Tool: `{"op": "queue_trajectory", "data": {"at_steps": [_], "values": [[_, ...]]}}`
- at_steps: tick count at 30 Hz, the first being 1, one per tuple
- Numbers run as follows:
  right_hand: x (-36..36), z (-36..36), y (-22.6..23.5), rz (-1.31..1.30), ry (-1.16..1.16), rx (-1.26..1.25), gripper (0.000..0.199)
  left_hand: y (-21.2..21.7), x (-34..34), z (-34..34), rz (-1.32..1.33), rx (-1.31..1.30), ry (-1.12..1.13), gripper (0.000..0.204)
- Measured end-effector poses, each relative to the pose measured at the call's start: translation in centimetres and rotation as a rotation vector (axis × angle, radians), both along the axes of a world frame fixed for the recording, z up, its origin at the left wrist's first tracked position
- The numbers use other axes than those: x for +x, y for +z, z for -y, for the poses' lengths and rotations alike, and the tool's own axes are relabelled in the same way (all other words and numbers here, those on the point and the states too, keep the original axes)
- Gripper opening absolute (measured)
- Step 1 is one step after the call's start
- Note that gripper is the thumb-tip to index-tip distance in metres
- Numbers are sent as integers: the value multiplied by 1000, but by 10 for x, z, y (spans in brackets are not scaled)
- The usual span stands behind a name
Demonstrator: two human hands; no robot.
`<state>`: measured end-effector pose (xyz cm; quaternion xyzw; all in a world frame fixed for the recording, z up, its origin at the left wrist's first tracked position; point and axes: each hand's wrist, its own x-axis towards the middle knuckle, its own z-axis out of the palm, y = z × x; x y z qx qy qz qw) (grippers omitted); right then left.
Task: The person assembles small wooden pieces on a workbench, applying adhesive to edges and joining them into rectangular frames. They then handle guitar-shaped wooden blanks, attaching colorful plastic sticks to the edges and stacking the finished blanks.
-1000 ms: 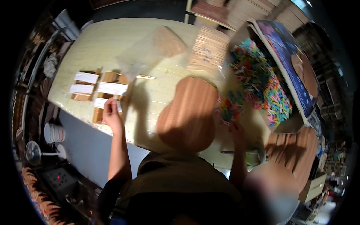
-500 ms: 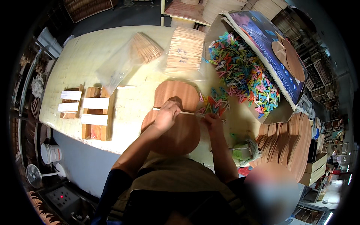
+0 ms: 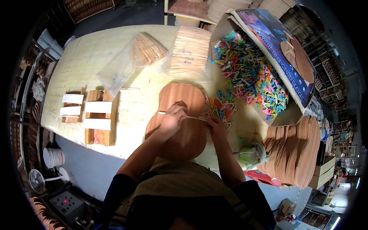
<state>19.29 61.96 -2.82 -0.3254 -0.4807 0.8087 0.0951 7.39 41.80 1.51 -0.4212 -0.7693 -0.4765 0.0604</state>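
A guitar-shaped brown wooden panel [image 3: 184,140] lies flat on the table in front of me. Across its waist runs a thin pale wooden strip [image 3: 194,117], its middle hidden under my left hand [image 3: 174,118]. The fingers of that hand are closed over the strip, close to the panel. At the strip's right end, by the panel's edge, my right hand [image 3: 216,125] is pinched; what sits between its fingertips is too small to make out. Several loose coloured plastic clips [image 3: 220,103] lie just beyond the right hand.
A cardboard box [image 3: 268,50] full of clips stands far right. Bundled wooden strips [image 3: 190,50] and a plastic bag [image 3: 119,74] of strips lie at the back. Wooden blocks [image 3: 111,126] with white strips sit left; stacked panels [image 3: 293,151] and a green container [image 3: 251,156] are right.
My right hand has come slightly nearer the strip's right end. My left hand stays over the strip's middle. A blurred round shape at the lower right has left the view.
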Motion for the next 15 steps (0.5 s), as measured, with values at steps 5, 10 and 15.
{"op": "queue_trajectory", "data": {"at_steps": [5,10,15], "values": [[-14,-31,18,130,421,876,23,-5,-1,3,37,-16,-6,9],[-28,-40,9,-410,625,1765,39,0,-1,8,29,-94,-7,9],[-52,-54,23,-90,367,1534,25,-9,-4,9,-23,-37,-10,6]]}}
